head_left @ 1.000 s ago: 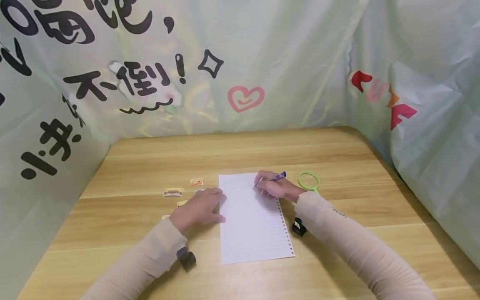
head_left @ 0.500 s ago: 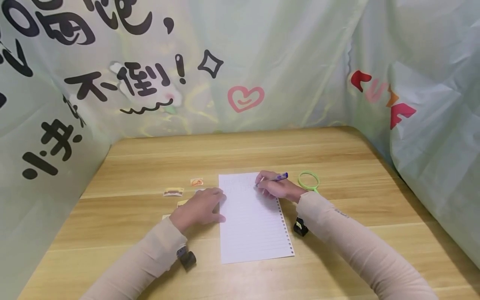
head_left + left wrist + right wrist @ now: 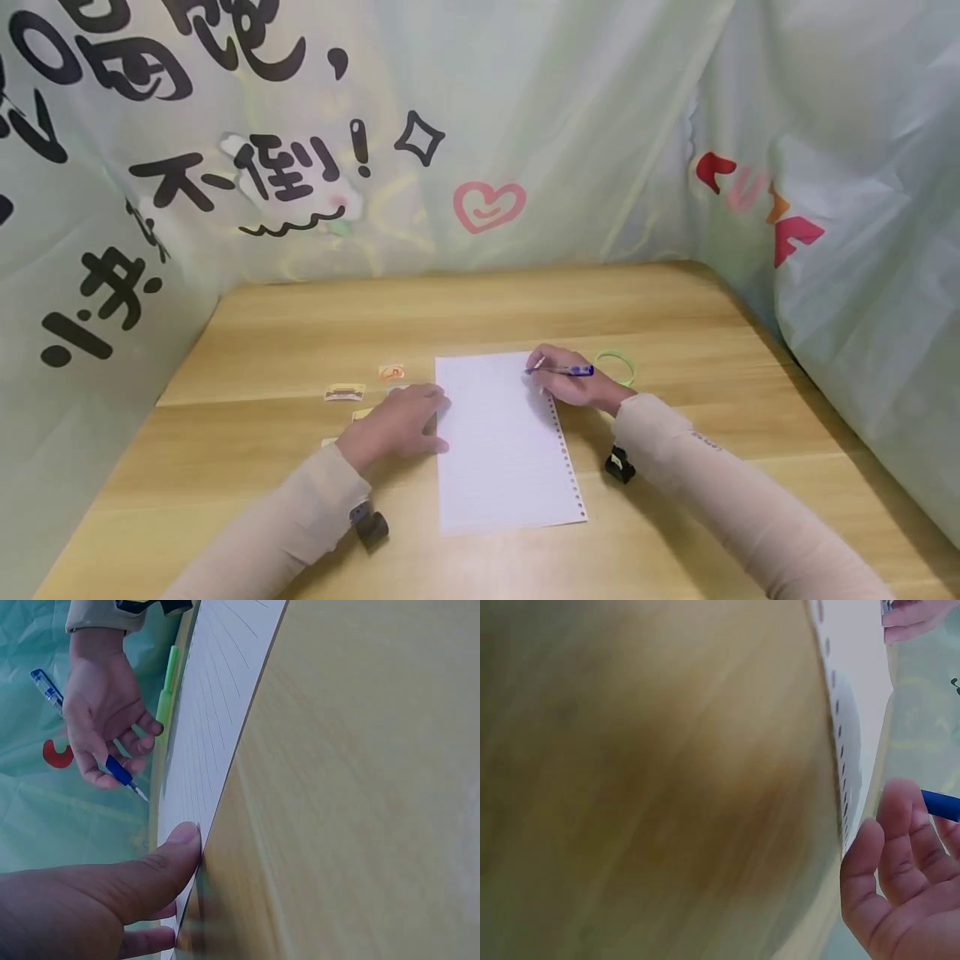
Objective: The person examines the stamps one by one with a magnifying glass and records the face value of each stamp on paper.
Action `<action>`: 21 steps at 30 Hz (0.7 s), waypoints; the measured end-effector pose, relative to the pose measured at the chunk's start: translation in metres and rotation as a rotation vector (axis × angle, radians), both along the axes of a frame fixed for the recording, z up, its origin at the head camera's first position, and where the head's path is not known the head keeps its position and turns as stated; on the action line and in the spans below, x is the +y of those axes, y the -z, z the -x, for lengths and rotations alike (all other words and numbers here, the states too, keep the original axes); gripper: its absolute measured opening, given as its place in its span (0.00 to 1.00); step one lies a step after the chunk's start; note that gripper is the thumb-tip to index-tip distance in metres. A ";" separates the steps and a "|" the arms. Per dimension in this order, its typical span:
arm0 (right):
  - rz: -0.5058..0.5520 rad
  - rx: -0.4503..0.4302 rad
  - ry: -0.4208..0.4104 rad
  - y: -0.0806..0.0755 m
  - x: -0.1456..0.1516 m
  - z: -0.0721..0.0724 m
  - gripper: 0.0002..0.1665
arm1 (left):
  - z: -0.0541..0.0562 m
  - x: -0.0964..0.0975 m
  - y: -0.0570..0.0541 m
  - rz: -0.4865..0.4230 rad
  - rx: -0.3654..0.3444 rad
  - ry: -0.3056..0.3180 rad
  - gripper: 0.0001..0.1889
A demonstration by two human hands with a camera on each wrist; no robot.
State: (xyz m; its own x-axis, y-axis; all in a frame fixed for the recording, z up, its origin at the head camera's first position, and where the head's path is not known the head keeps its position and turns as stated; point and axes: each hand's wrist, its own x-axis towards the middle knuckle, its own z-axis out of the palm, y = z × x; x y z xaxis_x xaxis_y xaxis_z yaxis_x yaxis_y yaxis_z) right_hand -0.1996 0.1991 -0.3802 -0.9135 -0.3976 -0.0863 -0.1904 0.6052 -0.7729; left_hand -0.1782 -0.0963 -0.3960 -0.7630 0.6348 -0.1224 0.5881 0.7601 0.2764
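Observation:
A sheet of lined paper (image 3: 502, 467) with punched holes along its right edge lies flat on the table. My left hand (image 3: 397, 423) rests at its left edge, fingers relaxed, with the thumb (image 3: 176, 847) on the paper's margin in the left wrist view. Near the sheet's upper right corner, my right hand (image 3: 570, 379) pinches a blue pen (image 3: 581, 370). The pen's tip (image 3: 142, 795) points down and appears just off the paper. In the right wrist view, only a short blue part of the pen (image 3: 941, 805) shows past the fingers.
Several small printed cards lie left of the paper, such as a yellow one (image 3: 345, 392) and an orange one (image 3: 392, 372); some are partly under or behind my left hand. A green ring (image 3: 617, 352) lies beyond my right wrist. Printed curtains (image 3: 585, 167) enclose the wooden table (image 3: 480, 312).
My right hand has shifted right and a little outward with the pen, which now lies at a flatter angle. My left hand stays at the paper's edge. The head view has tilted slightly.

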 end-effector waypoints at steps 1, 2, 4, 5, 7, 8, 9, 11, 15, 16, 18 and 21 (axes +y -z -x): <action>-0.013 0.034 -0.014 0.001 0.002 -0.002 0.10 | -0.001 0.000 0.000 0.001 -0.004 0.003 0.23; -0.022 0.068 -0.030 0.002 0.004 -0.003 0.10 | -0.001 0.000 0.001 0.002 -0.007 0.006 0.22; -0.031 0.137 -0.057 0.002 0.007 -0.003 0.09 | -0.002 0.000 0.000 -0.001 0.001 0.004 0.21; -0.035 0.169 -0.067 0.002 0.009 -0.004 0.09 | -0.001 0.000 -0.001 -0.002 0.007 0.006 0.20; -0.042 0.218 -0.084 0.001 0.011 -0.004 0.09 | -0.001 0.001 -0.002 -0.005 0.010 0.012 0.18; -0.047 0.228 -0.091 0.001 0.012 -0.003 0.09 | 0.000 0.001 -0.002 -0.003 0.011 0.013 0.18; -0.054 0.238 -0.098 0.001 0.013 -0.004 0.09 | -0.001 0.001 -0.002 -0.002 0.007 0.010 0.19; -0.072 0.254 -0.109 0.000 0.015 -0.005 0.09 | -0.001 0.000 -0.002 0.004 0.000 0.005 0.20; -0.079 0.319 -0.151 0.001 0.019 -0.007 0.10 | -0.003 0.000 0.000 0.010 -0.018 -0.014 0.29; -0.079 0.343 -0.162 0.001 0.020 -0.007 0.10 | -0.003 0.000 0.000 0.011 -0.020 -0.015 0.29; -0.090 0.396 -0.186 0.002 0.023 -0.008 0.08 | -0.002 0.000 0.000 0.010 -0.021 -0.015 0.27; -0.145 0.434 -0.193 0.004 0.026 -0.009 0.06 | -0.002 0.000 0.001 0.008 -0.018 -0.013 0.25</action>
State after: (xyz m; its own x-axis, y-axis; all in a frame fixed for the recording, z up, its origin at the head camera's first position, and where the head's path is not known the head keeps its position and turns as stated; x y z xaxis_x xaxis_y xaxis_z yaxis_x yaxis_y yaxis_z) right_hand -0.1904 0.2248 -0.3840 -0.7884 -0.5752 0.2184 -0.5950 0.6226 -0.5082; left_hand -0.1763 -0.0962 -0.3967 -0.7688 0.6237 -0.1411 0.5730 0.7698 0.2811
